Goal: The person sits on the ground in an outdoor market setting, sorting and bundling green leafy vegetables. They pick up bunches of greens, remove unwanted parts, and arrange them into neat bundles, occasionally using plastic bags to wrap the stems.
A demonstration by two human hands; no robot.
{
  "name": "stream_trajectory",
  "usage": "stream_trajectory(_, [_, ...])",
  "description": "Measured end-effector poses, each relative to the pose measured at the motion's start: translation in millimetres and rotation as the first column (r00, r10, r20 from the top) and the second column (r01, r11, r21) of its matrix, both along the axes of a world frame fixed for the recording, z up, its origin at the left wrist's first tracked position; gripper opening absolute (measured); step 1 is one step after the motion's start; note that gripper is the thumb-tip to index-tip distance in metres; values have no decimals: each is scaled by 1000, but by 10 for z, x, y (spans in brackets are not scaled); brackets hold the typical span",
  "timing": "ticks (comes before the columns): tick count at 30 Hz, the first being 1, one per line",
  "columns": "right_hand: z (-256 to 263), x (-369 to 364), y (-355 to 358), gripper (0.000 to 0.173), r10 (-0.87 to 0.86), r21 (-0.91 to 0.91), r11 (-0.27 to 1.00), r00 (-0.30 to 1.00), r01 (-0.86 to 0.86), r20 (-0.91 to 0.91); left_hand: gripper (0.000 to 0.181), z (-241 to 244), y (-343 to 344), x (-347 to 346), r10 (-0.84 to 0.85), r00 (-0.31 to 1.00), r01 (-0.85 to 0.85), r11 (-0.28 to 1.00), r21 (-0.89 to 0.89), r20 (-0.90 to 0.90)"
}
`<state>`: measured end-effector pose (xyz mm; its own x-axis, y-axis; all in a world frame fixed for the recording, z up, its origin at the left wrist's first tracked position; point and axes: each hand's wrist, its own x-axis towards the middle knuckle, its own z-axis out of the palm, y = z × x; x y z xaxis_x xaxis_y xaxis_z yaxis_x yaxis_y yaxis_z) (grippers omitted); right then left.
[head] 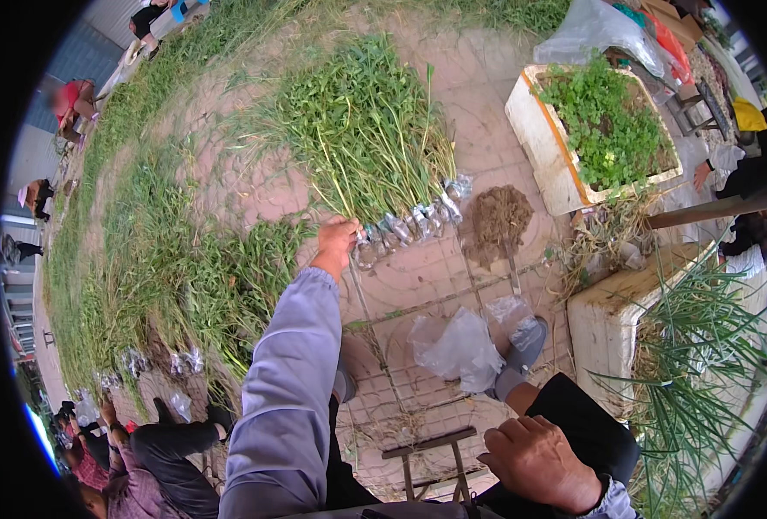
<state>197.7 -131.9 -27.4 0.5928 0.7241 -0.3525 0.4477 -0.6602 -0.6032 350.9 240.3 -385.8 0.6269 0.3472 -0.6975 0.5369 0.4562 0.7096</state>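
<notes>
My left hand point(338, 239) reaches forward, its fingers closed on the plastic-wrapped base of a leafy green plant at the left end of a row. Beside it, several plastic-wrapped root bundles point(400, 228) lie side by side, their long stems and leaves point(370, 117) spread away from me on the paving. A heap of brown soil point(501, 217) is right of the row, with a thin handle-like piece running from it towards me. My right hand point(542, 459) is loosely curled above my right knee; no object shows in it. Clear plastic bags point(458, 347) lie between my feet.
A white foam box point(542, 149) of leafy plants stands at upper right; another foam box point(601, 337) with long-leaved plants is nearer. A small stool point(429, 444) stands between my legs. More cut greenery point(241, 279) covers the left side. Several people are around, one seated point(137, 480) at lower left.
</notes>
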Motion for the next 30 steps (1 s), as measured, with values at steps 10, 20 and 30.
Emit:
stream_trajectory(10, [-71, -24, 29, 17, -88, 54, 995, 990, 83, 107, 8, -404, 114, -180, -6, 996, 7, 1000, 23, -87])
stream_trajectory(20, [-96, 22, 73, 17, -92, 35, 995, 994, 90, 61, 10, -517, 258, -336, 29, 980, -20, 999, 44, -196])
stream_trajectory(30, [-93, 29, 111, 17, -98, 17, 995, 995, 97, 27, 16, -442, 424, -368, -39, 952, 49, 998, 26, -304])
